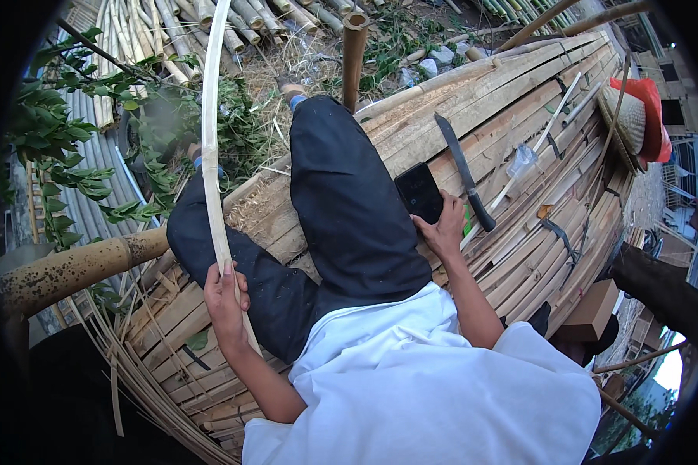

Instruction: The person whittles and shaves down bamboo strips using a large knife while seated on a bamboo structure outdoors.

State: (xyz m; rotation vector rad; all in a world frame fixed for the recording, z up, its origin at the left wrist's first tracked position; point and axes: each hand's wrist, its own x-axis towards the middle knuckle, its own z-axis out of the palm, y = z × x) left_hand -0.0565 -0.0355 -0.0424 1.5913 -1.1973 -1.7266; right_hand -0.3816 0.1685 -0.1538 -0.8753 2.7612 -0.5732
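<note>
A long pale bamboo strip [212, 132] rises past my left leg and runs out at the top of the view. My left hand [226, 298] is closed around its lower part, thumb along the front. On the slatted bench beside my right thigh lies a black smartphone [420, 194]. My right hand [443, 229] grips the phone's lower corner, with the thumb at its near edge. A large knife [459, 159] with a black handle rests on the slats just beyond that hand. Something small and green [467, 220] shows behind the fingers, too hidden to name.
I sit on a bench of bamboo slats [473, 101]. A thick bamboo pole [85, 267] crosses at left; an upright post [354, 62] stands ahead. A woven hat [622, 120], a red item [656, 120] and a cardboard box [589, 310] are at right. Bamboo poles [171, 31] lie beyond.
</note>
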